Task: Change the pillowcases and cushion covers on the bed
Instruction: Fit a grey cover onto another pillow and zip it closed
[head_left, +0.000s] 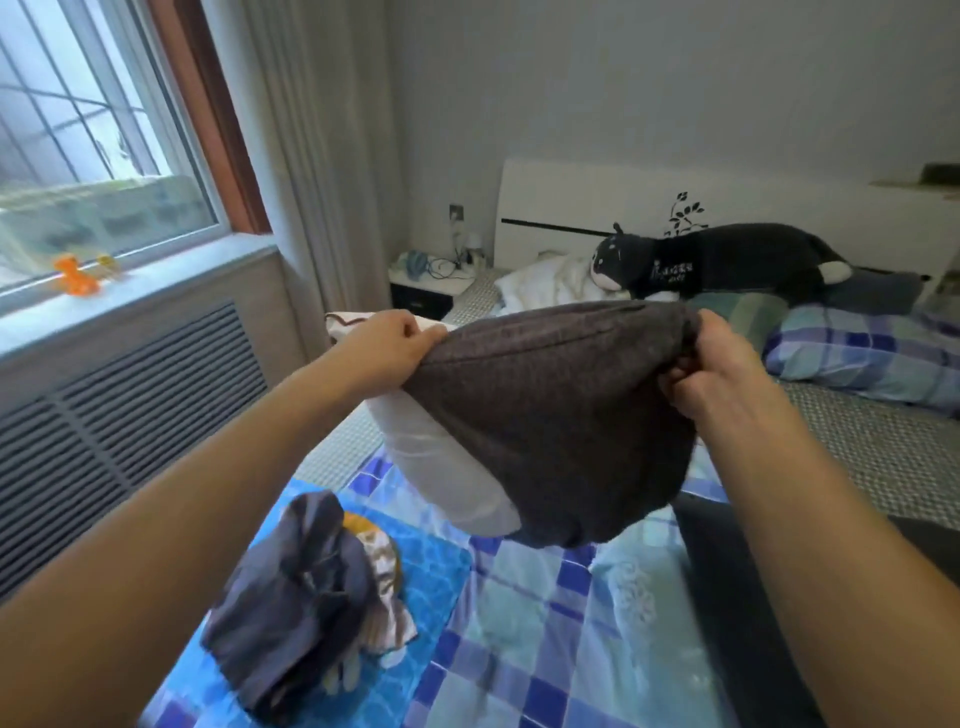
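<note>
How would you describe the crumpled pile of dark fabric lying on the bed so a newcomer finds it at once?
Start at the window and drop to the near corner of the bed below it. There a dark fabric pile lies on the bright blue sheet. Unlike the grey cushion cover held up by both hands, it is untouched, with striped and yellow cloth poking out.
</note>
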